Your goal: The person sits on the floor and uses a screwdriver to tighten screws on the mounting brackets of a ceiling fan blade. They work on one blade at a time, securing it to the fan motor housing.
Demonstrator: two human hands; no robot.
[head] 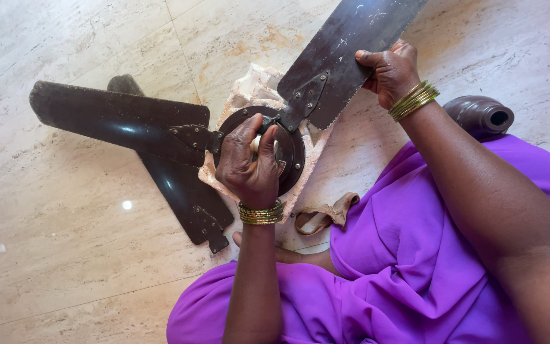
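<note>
Head-camera view, looking down: the left hand (248, 167) lies curled over the round dark motor hub (291, 150) of a ceiling fan on the floor (65, 267), fingers closed around a small pale part at its centre; what that part is cannot be told. The right hand (391, 71), up and to the right, grips the edge of one fan blade (345, 48), thumb on top and fingers wrapped under.

Directly beneath the left hand, between hub and floor, sits a crumpled pale cloth (259, 86). Left of that hand a second blade (116, 118) reaches away, bolted to the hub by a metal bracket (192, 136); a third blade (183, 191) lies under it, slanting down toward the person's knee, and whether it is fastened cannot be seen. Below the left wrist a strip of tan cloth (326, 213) rests against the purple garment (408, 267). Beyond the right forearm stands a dark bell-shaped cover (479, 114) with an open end.

Judging by its build, the fan is heavy at the hub and stiff throughout; the thin blades look apt to bend at the brackets and carry hard edges, so the hub or the blade roots seem the sounder holds.

Counted: one hub, three blades, two cloths, one cover, a stack of bangles on each wrist.
</note>
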